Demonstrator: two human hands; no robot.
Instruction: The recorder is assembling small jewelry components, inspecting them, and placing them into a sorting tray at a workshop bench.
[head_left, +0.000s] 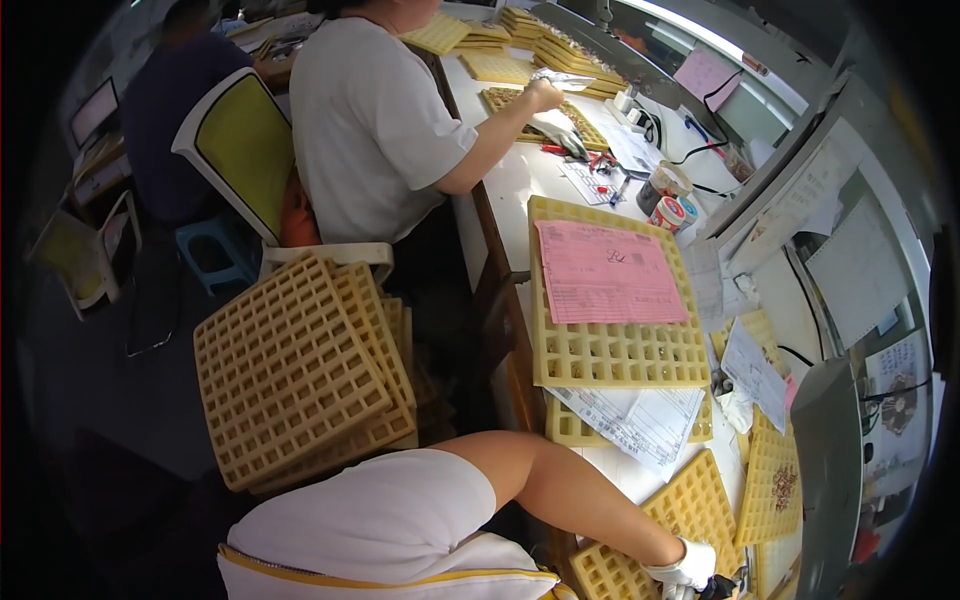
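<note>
My left arm reaches across from the lower middle, and my left hand (685, 568) wears a white glove at the bottom right. Its fingers look curled, partly cut off by the picture's edge. A small dark object (718, 587) sits at the fingertips; its kind cannot be made out. Beneath and beside the glove lie yellow grid trays with square pockets, one under the wrist (612, 572) and another just beyond it (700, 500). To the right, a further grid tray (765, 450) carries a heap of small reddish-brown pieces (784, 487). My right hand is out of view.
A pink form (612, 272) lies on a grid tray (620, 357) ahead, above white printed papers (640, 418). Stacked trays (290, 370) stand at the left, beside a chair (235, 150). Farther up, a co-worker in white (375, 120) works at the bench. Tubs (668, 212) stand beyond.
</note>
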